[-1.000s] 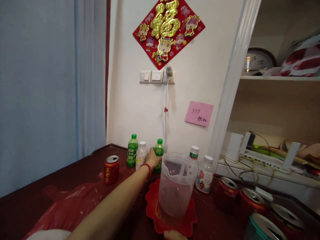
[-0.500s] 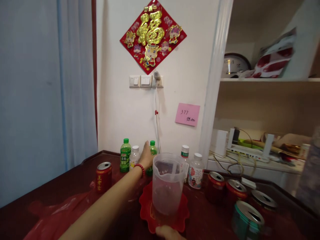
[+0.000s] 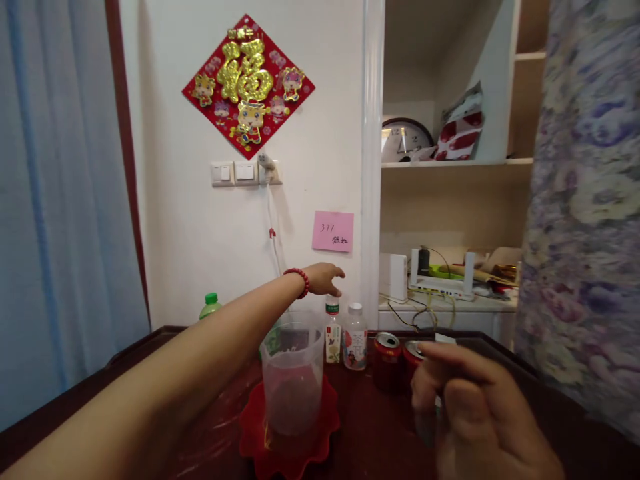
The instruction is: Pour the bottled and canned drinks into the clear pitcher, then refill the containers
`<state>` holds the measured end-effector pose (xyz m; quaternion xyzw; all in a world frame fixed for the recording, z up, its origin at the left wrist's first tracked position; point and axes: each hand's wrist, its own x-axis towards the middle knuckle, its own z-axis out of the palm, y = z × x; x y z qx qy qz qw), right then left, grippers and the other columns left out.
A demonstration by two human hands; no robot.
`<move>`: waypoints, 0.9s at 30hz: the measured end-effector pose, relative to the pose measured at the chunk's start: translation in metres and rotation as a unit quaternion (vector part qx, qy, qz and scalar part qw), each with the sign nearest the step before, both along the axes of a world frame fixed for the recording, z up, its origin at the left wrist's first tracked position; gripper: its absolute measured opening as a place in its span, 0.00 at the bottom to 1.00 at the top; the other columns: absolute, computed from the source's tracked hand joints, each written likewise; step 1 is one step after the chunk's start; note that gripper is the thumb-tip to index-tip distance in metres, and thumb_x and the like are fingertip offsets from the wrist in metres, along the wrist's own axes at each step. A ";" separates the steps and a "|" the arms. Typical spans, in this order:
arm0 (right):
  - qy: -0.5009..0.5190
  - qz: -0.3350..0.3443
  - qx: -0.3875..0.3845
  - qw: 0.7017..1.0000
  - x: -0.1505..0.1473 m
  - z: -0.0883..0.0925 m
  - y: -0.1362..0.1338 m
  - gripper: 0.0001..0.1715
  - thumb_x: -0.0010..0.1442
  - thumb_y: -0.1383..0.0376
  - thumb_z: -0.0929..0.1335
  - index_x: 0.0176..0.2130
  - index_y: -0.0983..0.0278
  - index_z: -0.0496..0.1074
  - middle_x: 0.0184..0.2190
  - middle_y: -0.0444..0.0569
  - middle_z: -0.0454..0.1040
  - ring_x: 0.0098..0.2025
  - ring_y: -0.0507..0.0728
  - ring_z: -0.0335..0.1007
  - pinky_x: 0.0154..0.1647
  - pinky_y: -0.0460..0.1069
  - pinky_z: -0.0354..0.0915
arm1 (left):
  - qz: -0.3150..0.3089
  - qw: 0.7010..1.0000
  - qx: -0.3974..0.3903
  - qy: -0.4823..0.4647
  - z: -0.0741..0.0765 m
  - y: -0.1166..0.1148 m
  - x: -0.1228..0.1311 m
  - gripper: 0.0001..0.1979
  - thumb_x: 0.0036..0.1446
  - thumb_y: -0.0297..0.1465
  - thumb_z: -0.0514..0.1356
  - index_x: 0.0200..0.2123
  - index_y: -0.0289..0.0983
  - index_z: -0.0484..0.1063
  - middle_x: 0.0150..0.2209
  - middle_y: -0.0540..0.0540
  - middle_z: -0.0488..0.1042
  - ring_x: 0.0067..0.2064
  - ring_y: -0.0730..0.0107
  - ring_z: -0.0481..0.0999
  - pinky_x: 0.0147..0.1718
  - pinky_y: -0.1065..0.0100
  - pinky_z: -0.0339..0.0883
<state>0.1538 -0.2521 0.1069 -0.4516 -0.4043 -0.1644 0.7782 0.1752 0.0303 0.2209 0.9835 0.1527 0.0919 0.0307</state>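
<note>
My left hand (image 3: 325,279) reaches out over the table, fingers apart and holding nothing. Just below its fingertips stands a white-capped bottle with a green band (image 3: 333,337). Beside that is a clear white-capped bottle (image 3: 355,340) with a pink and blue print. Under my left forearm a translucent pitcher (image 3: 293,393) stands in a red scalloped dish (image 3: 327,427). My right hand (image 3: 485,413), curled and blurred, is at the right among the cans. It mostly hides a green can, and whether it grips that can is unclear. Two red cans (image 3: 387,373) stand behind it.
A green-capped bottle (image 3: 211,305) shows behind my left forearm, which hides other things on the table. A power cord (image 3: 274,250) hangs from the wall socket. At the right, a shelf holds a white router (image 3: 443,291) and cables.
My left hand has left the green-capped bottle and moved right to the white-capped bottles. My right hand has gone from the red dish to the cans. The view has turned right.
</note>
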 end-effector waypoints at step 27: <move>0.040 0.075 -0.028 0.996 0.050 0.010 0.005 0.17 0.73 0.50 0.65 0.47 0.59 0.72 0.25 0.40 0.66 0.25 0.50 0.62 0.24 0.42 0.62 | 0.065 0.956 0.191 0.211 0.046 -0.027 0.006 0.16 0.64 0.32 0.64 0.54 0.36 0.73 0.53 0.40 0.75 0.50 0.56 0.77 0.49 0.53 0.73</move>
